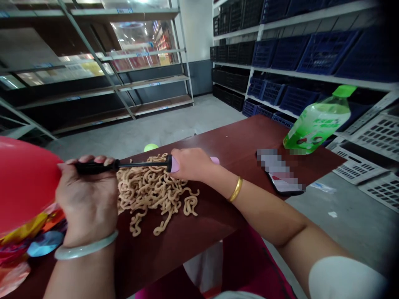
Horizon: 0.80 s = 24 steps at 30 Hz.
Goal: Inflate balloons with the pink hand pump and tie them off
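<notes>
A hand pump with a black end, a thin rod and a pale purple barrel stretches level between my two hands. My left hand is wrapped round its black end, palm up. Closed round the purple barrel is my right hand, with a gold bangle at the wrist. A large inflated red balloon stands close to my left fingertips; whether it is joined to the pump is hidden. Beneath the pump lies a heap of beige curly strands on the dark red table.
Colourful shiny wrappers or deflated balloons lie at the left. A green-capped bottle and a phone are on the table's right. Beyond its far edge shows a yellow-green round thing. Shelves with blue crates stand behind.
</notes>
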Available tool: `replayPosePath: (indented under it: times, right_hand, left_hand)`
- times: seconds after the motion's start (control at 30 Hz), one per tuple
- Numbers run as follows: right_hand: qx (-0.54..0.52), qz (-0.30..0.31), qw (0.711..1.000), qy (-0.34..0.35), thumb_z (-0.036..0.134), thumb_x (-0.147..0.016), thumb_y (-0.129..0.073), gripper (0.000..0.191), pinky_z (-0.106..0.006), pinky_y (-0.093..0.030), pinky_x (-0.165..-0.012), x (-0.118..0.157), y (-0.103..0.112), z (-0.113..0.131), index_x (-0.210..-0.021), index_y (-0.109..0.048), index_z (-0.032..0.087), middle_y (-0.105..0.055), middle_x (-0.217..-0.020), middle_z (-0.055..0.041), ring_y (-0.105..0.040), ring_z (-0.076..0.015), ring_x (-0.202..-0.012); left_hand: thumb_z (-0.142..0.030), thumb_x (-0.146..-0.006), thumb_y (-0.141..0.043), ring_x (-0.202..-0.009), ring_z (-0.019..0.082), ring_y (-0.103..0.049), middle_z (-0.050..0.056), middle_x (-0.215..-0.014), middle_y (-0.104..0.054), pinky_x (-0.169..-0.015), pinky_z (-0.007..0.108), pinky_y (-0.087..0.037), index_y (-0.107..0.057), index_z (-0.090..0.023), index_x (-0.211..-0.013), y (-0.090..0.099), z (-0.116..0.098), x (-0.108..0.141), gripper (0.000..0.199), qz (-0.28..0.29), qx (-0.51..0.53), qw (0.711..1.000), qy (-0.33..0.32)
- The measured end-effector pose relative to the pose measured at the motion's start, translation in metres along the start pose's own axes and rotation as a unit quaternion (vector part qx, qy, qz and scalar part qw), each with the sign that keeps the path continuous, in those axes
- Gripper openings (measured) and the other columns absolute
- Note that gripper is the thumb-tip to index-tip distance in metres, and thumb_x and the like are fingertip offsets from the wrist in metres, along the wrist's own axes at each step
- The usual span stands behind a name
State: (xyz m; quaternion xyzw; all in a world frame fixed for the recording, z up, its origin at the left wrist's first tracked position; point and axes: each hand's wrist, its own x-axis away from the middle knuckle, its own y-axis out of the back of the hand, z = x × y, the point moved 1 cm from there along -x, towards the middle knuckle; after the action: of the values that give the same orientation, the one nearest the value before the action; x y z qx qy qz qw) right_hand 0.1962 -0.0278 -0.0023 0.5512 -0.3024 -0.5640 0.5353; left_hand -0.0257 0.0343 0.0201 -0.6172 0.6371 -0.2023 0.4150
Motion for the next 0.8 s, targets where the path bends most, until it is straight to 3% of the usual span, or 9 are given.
replayPosePath:
  times: [0.1, 0.23, 0.37, 0.57, 0.8]
  right_hand:
    - [0.011, 0.002, 1.000, 0.000, 0.057, -0.079, -0.054, 0.043, -0.033, -0.046, -0.067, 0.001, 0.005, 0.001, -0.101, -0.053, 0.021, -0.069, -0.095, -0.0067, -0.065, -0.0252, -0.083]
    - [0.023, 0.029, 0.999, -0.010, 0.056, -0.078, -0.055, 0.045, -0.034, -0.047, -0.068, 0.003, 0.007, 0.006, -0.104, -0.053, 0.020, -0.070, -0.095, -0.0068, -0.066, -0.0250, -0.083]
    - [0.019, 0.036, 0.999, -0.019, 0.057, -0.076, -0.057, 0.047, -0.034, -0.046, -0.067, 0.005, 0.005, 0.014, -0.104, -0.053, 0.020, -0.070, -0.094, -0.0071, -0.067, -0.0253, -0.082]
    - [-0.020, 0.030, 0.999, -0.036, 0.057, -0.077, -0.055, 0.045, -0.033, -0.046, -0.065, 0.005, 0.003, 0.026, -0.105, -0.054, 0.021, -0.070, -0.093, -0.0065, -0.067, -0.0254, -0.082]
    - [-0.039, 0.009, 0.998, -0.048, 0.055, -0.078, -0.055, 0.043, -0.033, -0.046, -0.068, 0.005, 0.007, 0.033, -0.105, -0.055, 0.021, -0.070, -0.092, -0.0061, -0.068, -0.0256, -0.085]
  left_hand:
    - [-0.031, -0.097, -0.038, -0.062, 0.012, -0.049, -0.001, -0.067, -0.050, -0.057, 0.025, -0.044, -0.048, -0.016, -0.081, 0.005, -0.011, -0.008, 0.025, -0.023, 0.014, 0.999, -0.019]
    - [-0.028, -0.098, -0.035, -0.058, 0.011, -0.046, -0.001, -0.065, -0.047, -0.055, 0.024, -0.044, -0.052, -0.015, -0.083, 0.000, -0.004, -0.004, 0.026, -0.073, 0.022, 0.997, -0.008]
    - [-0.028, -0.096, -0.042, -0.061, 0.013, -0.048, 0.000, -0.067, -0.048, -0.057, 0.025, -0.046, -0.047, -0.016, -0.071, -0.011, 0.021, 0.014, 0.028, -0.042, 0.034, 0.998, 0.021]
    - [-0.026, -0.084, -0.063, -0.073, 0.015, -0.055, 0.001, -0.079, -0.055, -0.069, 0.029, -0.052, -0.056, -0.017, -0.074, -0.026, 0.056, 0.048, 0.015, -0.002, 0.018, 0.993, 0.113]
    - [-0.022, -0.083, -0.063, -0.073, 0.015, -0.055, 0.002, -0.081, -0.055, -0.067, 0.031, -0.053, -0.057, -0.016, -0.075, -0.029, 0.044, 0.045, 0.011, 0.000, 0.031, 0.992, 0.124]
